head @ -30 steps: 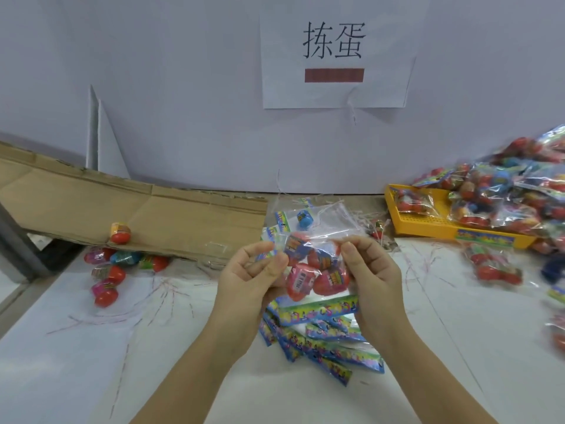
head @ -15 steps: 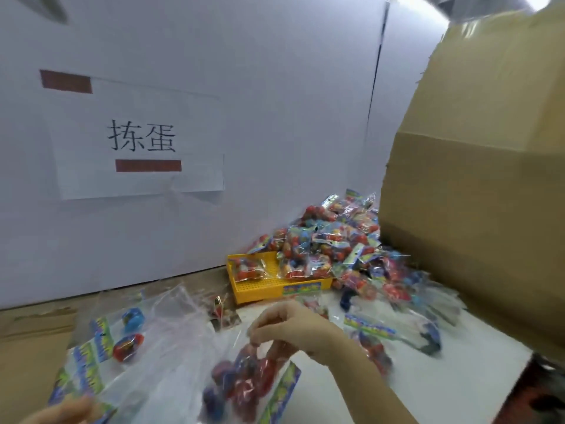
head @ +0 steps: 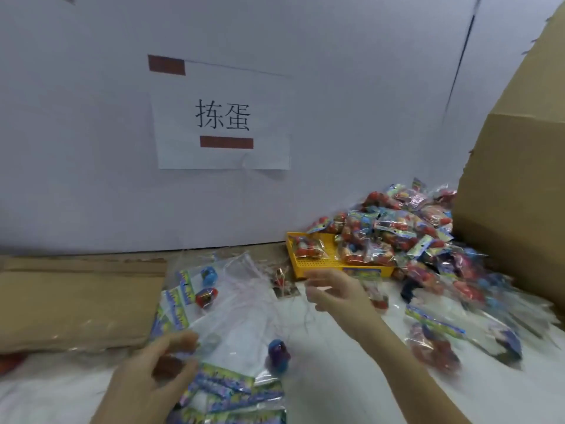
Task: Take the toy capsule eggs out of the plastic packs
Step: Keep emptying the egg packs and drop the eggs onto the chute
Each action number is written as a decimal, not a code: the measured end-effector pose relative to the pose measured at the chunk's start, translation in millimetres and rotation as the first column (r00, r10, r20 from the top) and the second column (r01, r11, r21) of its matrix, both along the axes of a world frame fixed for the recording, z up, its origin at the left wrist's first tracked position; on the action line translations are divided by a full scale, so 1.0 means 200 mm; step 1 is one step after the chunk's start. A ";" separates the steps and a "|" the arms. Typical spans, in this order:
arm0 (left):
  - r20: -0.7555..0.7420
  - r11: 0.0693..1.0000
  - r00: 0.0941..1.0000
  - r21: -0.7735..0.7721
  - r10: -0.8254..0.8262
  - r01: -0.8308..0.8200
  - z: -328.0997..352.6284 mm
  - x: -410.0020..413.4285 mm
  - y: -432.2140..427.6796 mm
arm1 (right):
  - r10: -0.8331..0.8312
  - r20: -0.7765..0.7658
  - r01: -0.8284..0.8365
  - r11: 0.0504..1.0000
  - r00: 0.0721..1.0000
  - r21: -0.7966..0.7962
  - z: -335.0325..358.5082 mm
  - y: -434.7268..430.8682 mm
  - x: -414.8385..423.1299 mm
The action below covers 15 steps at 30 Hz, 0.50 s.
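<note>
Here's the loose egg (head: pixel 278 356), out of its pack and on the white table (head: pixel 351 387), just right of our left hand (head: pixel 153 374). It's blurred, but its long axis runs away from us, blue end far, purple end near. Further back lie a red egg (head: pixel 206 296) and a blue egg (head: pixel 209 275), close together among the clear bags (head: pixel 241 304). The red one lies on its side; the blue one is too small for us to tell its axis.

Our left hand is low, with thumb and fingers curled at the near edge of the bags. We cannot tell through the blur whether it really pinches the film. Printed cards (head: pixel 232 390) pile up just beside it. Our right hand (head: pixel 333 289) hovers above the table with fingers loosely spread, gripping nothing, in front of the yellow tray (head: pixel 315 264).

The tray carries some packs, and behind it a heap (head: pixel 397 228) of full ones spills rightward. One pack (head: pixel 434 347) lies nearer, to the right of our forearm. Cardboard (head: pixel 76 301) lies flat on the left, a tall box (head: pixel 519 194) walls off the right, and a paper sign (head: pixel 223 117) hangs on the wall behind
</note>
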<state>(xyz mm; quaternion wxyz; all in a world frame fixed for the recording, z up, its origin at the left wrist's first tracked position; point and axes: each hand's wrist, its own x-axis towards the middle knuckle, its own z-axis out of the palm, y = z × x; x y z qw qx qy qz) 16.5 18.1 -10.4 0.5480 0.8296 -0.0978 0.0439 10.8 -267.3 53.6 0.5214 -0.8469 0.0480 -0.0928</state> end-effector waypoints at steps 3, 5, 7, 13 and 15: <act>0.153 0.819 0.971 0.570 -0.185 0.067 -0.05 0.00 0.02 | 0.180 -0.162 -0.222 0.930 0.970 -0.292 -0.20 0.21 -0.01; 0.141 0.788 0.971 0.612 -0.194 0.069 -0.06 -0.02 0.01 | 0.159 -0.259 -0.281 0.789 0.953 -0.547 -0.26 0.27 0.00; 0.169 0.774 0.968 0.633 -0.187 0.039 -0.10 -0.02 0.00 | 0.143 -0.260 -0.271 0.781 0.955 -0.563 -0.28 0.30 0.03; 0.250 0.780 0.950 0.626 -0.186 -0.012 -0.10 -0.02 0.00 | 0.125 -0.128 -0.169 0.882 0.984 -0.440 -0.21 0.24 0.12; 0.289 0.784 0.940 0.619 -0.182 -0.038 -0.10 -0.02 0.00 | 0.198 -0.166 -0.253 0.859 0.966 -0.445 -0.19 0.25 0.11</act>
